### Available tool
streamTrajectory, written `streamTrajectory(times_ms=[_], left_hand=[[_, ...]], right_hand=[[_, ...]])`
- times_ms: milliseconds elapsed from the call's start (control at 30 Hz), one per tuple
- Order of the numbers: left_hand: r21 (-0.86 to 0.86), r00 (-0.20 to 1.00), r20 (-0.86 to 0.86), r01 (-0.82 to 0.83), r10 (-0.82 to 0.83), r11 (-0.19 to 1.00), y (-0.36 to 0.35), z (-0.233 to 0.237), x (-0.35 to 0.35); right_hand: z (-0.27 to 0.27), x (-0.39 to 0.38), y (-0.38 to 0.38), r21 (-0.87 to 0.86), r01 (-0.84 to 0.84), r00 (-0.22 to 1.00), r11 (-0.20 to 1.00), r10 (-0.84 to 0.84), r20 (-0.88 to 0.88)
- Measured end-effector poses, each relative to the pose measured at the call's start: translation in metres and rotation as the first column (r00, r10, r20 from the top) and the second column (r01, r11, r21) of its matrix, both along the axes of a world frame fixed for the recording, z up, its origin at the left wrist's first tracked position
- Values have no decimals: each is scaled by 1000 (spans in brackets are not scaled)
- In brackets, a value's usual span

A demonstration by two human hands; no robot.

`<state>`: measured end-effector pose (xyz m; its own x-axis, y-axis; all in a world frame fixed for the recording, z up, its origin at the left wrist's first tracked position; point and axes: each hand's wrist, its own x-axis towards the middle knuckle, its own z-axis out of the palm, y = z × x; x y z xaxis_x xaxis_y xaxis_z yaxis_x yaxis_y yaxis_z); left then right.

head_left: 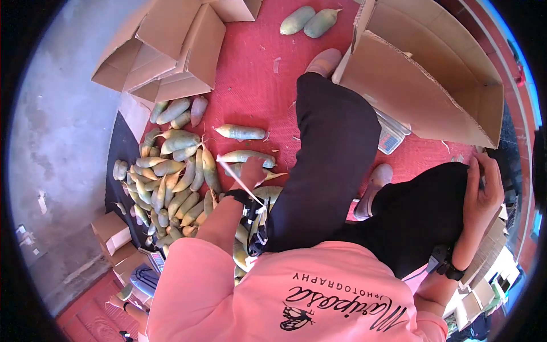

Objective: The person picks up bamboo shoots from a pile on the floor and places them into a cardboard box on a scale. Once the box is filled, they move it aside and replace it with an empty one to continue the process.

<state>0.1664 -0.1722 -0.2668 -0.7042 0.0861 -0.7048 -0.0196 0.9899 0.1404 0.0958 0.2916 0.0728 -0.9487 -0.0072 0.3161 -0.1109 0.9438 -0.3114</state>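
My left hand (252, 171) reaches down to the red floor, its fingers round a green radish (236, 156); the fingertips are partly hidden. Another radish (240, 132) lies just beyond it. Beside this hand, to the left, is a large heap of green and pale radishes (171, 194). A white strap (239, 179) crosses near my left wrist. My right hand (484, 191) rests by my right knee, fingers loosely bent and apart, holding nothing.
Open cardboard boxes stand at the upper left (188, 62) and upper right (410, 85). A scale (391, 137) sits under the right box's edge. Two radishes (310, 21) lie at the top. At lower left, another person's arm (137, 313) is near a radish and another scale (156, 259).
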Motion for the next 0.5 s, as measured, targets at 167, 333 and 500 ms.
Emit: streamTrajectory(times_ms=[167,333,500], left_hand=[[-130,990,25,142,-140,981,21,-15,3],[-152,961,-133,224,-244,963,27,-22,2],[-252,903,-77,393,-424,884,32,-28,-13]], right_hand=[[-2,-2,1,76,-4,1000,997,4,6],[-1,0,2,94,5,1000,996,-5,3],[2,-2,1,105,11,1000,994,-12,12]])
